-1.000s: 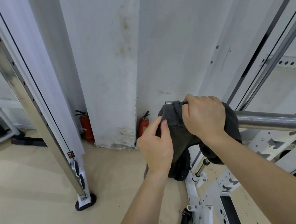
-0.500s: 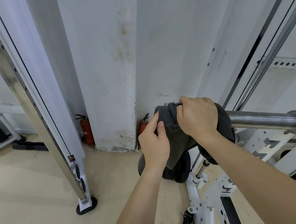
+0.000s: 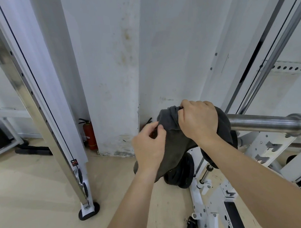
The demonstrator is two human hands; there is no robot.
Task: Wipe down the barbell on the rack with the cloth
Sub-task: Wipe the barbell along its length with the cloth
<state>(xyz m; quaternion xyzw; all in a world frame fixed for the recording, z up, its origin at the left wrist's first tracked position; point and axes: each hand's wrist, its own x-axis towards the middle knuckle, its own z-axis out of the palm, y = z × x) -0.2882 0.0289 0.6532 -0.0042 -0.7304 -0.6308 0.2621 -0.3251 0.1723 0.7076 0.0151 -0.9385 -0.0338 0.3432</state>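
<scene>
Changed: my left hand (image 3: 149,146) has slid off the front of the cloth (image 3: 176,138) to its left edge, fingers now curled and pinching there.
Right hand (image 3: 198,122): grip stays closed over the cloth, pressing it onto the barbell (image 3: 264,123) end.
Barbell: lies on the rack (image 3: 266,146), sleeve bare to the right.
Meaning: I judge I'm gathering cloth before wiping along the sleeve.

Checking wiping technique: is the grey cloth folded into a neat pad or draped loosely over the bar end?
Draped loosely. The cloth hangs bunched over the barbell end, right hand pressing on top, left hand pinching its edge.
</scene>
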